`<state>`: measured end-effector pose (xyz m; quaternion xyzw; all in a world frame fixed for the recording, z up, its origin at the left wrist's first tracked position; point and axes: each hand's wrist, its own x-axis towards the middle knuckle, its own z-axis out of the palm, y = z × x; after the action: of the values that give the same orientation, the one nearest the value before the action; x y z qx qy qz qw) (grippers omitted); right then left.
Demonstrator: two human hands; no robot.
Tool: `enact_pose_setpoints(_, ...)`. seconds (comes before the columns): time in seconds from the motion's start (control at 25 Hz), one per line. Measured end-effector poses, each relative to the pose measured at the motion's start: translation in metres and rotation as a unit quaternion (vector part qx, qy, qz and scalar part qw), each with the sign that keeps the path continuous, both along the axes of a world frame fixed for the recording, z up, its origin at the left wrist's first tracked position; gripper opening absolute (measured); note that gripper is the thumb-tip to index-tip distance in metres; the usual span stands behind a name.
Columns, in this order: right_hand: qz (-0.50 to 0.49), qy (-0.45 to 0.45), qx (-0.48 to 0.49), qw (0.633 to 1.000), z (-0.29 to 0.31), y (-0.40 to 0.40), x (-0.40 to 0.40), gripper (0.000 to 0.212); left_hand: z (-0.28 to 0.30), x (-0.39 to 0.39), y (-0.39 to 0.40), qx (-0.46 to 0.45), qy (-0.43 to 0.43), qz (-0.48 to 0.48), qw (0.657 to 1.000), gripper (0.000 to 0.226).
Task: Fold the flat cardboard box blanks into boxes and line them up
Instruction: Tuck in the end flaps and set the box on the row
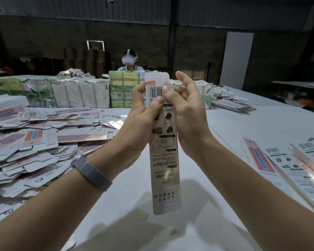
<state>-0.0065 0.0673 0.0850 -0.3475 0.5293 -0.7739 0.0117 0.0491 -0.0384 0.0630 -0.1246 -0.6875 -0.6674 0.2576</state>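
Head view: both hands hold one long box (165, 160) upright above the table (243, 124). Left hand (143, 107) and right hand (187, 109) pinch its top end, thumbs by the barcode. Blanks (34, 134) heaped along the left edge.

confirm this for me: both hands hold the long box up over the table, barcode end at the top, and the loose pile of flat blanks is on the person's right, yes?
Not quite: the head view shows the loose pile of flat blanks on the person's left, not the right. The rest holds: the left hand and right hand hold the long box over the table, barcode end up.
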Motion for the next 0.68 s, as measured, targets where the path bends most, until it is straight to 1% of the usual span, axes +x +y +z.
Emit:
enact_pose_setpoints(0.08,0.03,-0.025,0.001,0.999,0.0006,0.0007,-0.0016,0.041,-0.0004,-0.0002,-0.0014,-0.002,-0.001,0.002,1.0,0.035)
enact_pose_setpoints(0.2,0.055,-0.033,0.034,0.997,-0.0004,0.0025,-0.0063,0.051,-0.0005,0.001,-0.0011,-0.009,-0.004,0.015,1.0,0.027)
enact_pose_setpoints(0.32,0.073,-0.032,0.053,0.995,-0.0031,0.0016,-0.0089,0.037,-0.0018,0.0016,-0.0001,-0.007,-0.007,0.033,0.999,0.025)
enact_pose_setpoints(0.48,0.097,-0.061,-0.007,0.993,-0.0045,-0.0005,-0.007,0.018,-0.0051,0.0016,-0.0021,-0.043,0.001,0.044,0.998,0.033)
enact_pose_setpoints(0.56,0.093,-0.075,-0.019,0.993,-0.0033,0.0009,-0.0061,0.018,-0.0064,0.0028,-0.0022,-0.057,-0.007,0.049,0.997,0.04)
enact_pose_setpoints(0.68,0.074,-0.077,-0.009,0.994,-0.0025,0.003,-0.0063,0.019,-0.0073,0.0036,-0.0008,-0.053,-0.019,0.061,0.997,0.048)
